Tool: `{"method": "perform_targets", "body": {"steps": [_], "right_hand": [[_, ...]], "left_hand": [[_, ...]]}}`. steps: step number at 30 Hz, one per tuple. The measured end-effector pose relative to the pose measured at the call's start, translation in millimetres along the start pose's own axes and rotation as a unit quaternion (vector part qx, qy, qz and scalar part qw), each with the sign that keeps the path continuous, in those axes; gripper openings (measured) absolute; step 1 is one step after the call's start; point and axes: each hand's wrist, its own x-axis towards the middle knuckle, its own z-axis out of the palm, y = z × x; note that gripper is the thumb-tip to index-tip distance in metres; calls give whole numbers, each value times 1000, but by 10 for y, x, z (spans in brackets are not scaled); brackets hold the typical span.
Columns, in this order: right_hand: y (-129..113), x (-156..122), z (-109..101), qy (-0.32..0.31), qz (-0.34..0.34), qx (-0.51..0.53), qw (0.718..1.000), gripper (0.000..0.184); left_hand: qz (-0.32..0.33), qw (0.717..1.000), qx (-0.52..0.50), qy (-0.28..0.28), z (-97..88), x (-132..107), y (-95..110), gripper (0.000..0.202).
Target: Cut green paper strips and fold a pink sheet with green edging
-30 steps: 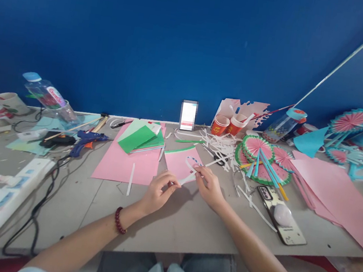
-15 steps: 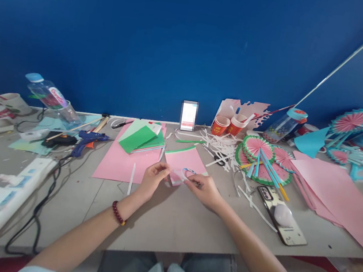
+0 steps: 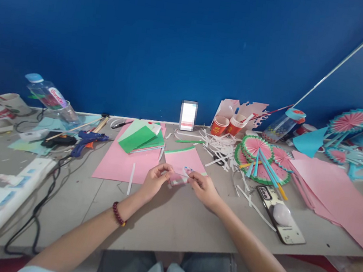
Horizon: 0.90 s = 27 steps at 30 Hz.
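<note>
My left hand and my right hand meet over the middle of the grey table, both pinching a small curled white paper strip. The strip hangs just above the near edge of a small pink sheet. A red bead bracelet sits on my left wrist. A loose white strip lies on a larger pink sheet to the left of my hands.
Green paper stack, blue glue gun and white power strip lie left. Scissors among white scraps, watermelon paper fans, a phone, pink sheets and red cups lie right. A tilted bottle stands far left.
My hands have moved closer together and a little away from me, and the paper strip has been drawn into a tighter curl between them.
</note>
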Motion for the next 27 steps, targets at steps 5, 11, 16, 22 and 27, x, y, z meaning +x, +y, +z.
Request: {"method": "perform_targets", "body": {"steps": [5, 11, 16, 22, 27], "right_hand": [[8, 20, -24, 56, 0, -11, 998, 19], [-71, 4, -27, 123, -23, -46, 991, 19], [-121, -12, 29, 143, 2, -32, 989, 20], [209, 132, -311, 245, 101, 55, 963, 24], [477, 207, -657, 261, 71, -126, 954, 25]], "left_hand": [[77, 992, 61, -84, 54, -73, 18, 22], [114, 974, 134, -146, 118, -165, 45, 18], [103, 975, 104, -166, 120, -123, 19, 19], [87, 953, 100, -272, 174, -240, 27, 23], [30, 976, 28, -213, 183, -225, 3, 23]]}}
